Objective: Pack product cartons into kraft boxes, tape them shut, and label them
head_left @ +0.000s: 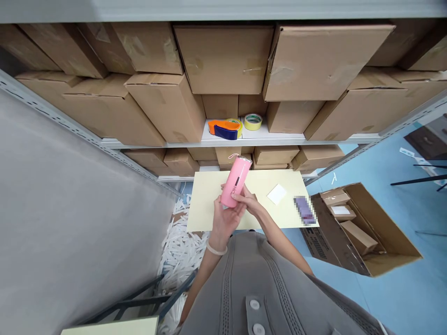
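Currently, head view: pink cylinder held up over the pale table, tilted, upper end leaning right, small loop of cord at its top. Both hands on its lower part. Left hand cups the base from below, grasping it; pale band at that wrist. Right hand grips from the right side, thumb laid across the front near the lettering.

On the table, right of the hands: white card, flat; farther right, near the edge, a purple item, pixelated, details not readable.

Beyond, shelf with brown boxes; between them an orange-and-blue tape dispenser and, just beside, a yellow tape roll. Right of the table, an open carton with smaller boxes inside. Left, heaped white paper strips.
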Demonstrator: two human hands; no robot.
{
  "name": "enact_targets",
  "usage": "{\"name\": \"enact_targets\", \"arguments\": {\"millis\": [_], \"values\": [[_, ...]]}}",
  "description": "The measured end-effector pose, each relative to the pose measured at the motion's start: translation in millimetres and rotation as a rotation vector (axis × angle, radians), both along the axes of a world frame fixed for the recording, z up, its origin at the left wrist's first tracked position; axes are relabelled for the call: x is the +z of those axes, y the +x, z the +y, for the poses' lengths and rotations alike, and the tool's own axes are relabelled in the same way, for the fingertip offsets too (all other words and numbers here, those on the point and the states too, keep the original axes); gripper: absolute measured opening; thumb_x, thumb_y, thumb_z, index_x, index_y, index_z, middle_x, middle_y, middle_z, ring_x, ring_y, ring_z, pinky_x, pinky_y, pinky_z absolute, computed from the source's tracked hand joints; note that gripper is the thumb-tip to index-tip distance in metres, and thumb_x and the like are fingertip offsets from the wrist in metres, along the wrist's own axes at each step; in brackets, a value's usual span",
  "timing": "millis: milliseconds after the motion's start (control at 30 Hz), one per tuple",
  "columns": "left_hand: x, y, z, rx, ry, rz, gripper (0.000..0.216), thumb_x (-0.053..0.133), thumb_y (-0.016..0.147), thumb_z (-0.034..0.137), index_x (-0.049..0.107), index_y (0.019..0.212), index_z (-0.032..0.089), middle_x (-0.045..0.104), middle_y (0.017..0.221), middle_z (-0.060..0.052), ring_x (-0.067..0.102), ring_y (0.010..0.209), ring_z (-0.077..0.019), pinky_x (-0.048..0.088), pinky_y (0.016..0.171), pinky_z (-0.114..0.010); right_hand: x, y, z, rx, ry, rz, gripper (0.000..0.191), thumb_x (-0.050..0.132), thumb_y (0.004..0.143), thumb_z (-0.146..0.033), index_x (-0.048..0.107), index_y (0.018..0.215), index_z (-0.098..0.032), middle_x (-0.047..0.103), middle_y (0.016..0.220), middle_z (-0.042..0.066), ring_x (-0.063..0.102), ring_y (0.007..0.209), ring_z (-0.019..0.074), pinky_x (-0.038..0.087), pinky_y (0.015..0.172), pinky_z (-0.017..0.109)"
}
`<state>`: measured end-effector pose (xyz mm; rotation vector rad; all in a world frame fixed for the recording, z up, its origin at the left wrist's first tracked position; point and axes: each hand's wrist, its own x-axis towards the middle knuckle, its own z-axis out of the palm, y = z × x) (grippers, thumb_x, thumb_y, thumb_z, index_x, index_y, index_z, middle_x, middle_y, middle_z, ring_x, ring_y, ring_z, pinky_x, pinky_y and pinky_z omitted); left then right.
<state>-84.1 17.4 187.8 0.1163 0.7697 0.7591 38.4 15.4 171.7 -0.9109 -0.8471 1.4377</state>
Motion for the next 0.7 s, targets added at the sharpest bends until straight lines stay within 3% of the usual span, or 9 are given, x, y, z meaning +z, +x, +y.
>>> {"name": "enact_targets", "arguments": {"millis": [167, 333, 567, 700], "values": [[0.2, 0.8, -5.9, -0.309, -0.126, -0.190, 0.050, 0.051, 0.083, 0.060, 0.063, 0.087, 0.012, 0.070, 0.089, -0.016, 0.068, 0.085, -0.0277, 0.052, 0.082, -0.046, -5.6, 15.6, -6.3, -0.012, -0.058, 0.199, 0.048, 0.070, 0.070, -0.033, 0.056, 0.115, -0.025, 0.069, 0.105, 0.003, 0.065, 0.095, 0.0212, 0.054, 0.078, 0.031], [-2.2, 3.4, -4.0, -0.444, -0.027, -0.240, 0.055, 0.044, 0.087, 0.062, 0.064, 0.084, 0.012, 0.069, 0.081, -0.010, 0.063, 0.068, -0.0184, 0.050, 0.076, -0.037, -9.3, 14.8, -6.2, -0.123, -0.092, 0.352, 0.039, 0.065, 0.072, -0.038, 0.059, 0.108, -0.026, 0.070, 0.096, 0.003, 0.065, 0.089, 0.0224, 0.054, 0.070, 0.032], [-20.0, 7.7, -7.0, -0.359, 0.196, 0.049, 0.057, 0.045, 0.082, 0.071, 0.063, 0.088, 0.017, 0.069, 0.098, -0.009, 0.064, 0.076, -0.0176, 0.051, 0.069, -0.031, 7.7, 21.8, -8.8, -0.237, -0.064, 0.222, 0.040, 0.068, 0.073, -0.037, 0.050, 0.107, -0.028, 0.064, 0.098, -0.002, 0.061, 0.082, 0.0159, 0.050, 0.068, 0.026], [-26.0, 10.0, -6.1, -0.199, 0.315, 0.177, 0.059, 0.050, 0.079, 0.073, 0.060, 0.101, 0.019, 0.066, 0.110, -0.010, 0.065, 0.091, -0.0215, 0.054, 0.073, -0.035, 10.6, 18.7, -10.1, -0.279, -0.002, -0.036, 0.063, 0.073, 0.070, -0.033, 0.037, 0.122, -0.032, 0.060, 0.107, -0.001, 0.059, 0.091, 0.0162, 0.049, 0.075, 0.027]]}}
